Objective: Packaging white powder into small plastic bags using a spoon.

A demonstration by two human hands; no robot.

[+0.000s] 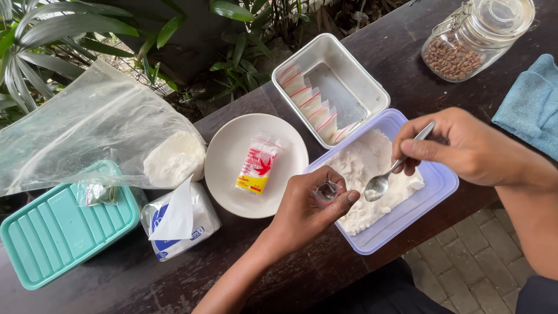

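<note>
From the head camera, looking down: the left hand has its fingers pinching a tiny clear plastic pouch, held just above the near left edge of a lilac container of white powder. The right hand comes in from the right, fingers pressed together around the handle of a metal spoon, its bowl hovering over the powder right beside the pouch. Just beyond, touching the lilac container's far edge, a white rectangular tub holds a row of filled little bags with red strips. To the left, a white plate carries a red and yellow pack of pouches. Further left on the dark surface: a large clear bag with white powder in its corner, a wrapped white packet, and a teal lid. Far right, a glass jar of coffee beans lies tilted, with a blue cloth near it.
</note>
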